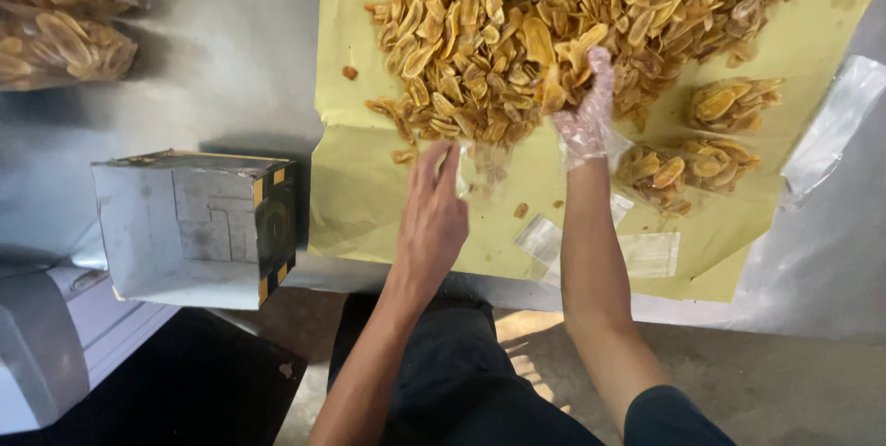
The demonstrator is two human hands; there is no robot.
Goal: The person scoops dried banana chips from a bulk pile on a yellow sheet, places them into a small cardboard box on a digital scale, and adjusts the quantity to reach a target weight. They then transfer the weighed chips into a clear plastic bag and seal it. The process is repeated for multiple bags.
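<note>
A small clear bag (472, 169) is being held open by the left hand (432, 215), just below the chips (517, 40) being heaped on yellow paper (369, 178). Chips are being clasped in the gloved right hand (586, 109), its fingers being curled at the heap's edge, just right of the bag.

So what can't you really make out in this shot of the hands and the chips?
Head view only:
- Chip pile: far side cut off by the top edge.
- Clear bag at the left hand: blurred, contents unclear.
- Right hand: its grip is hidden by the plastic glove and chips.
- Open box: bottom unclear.
</note>
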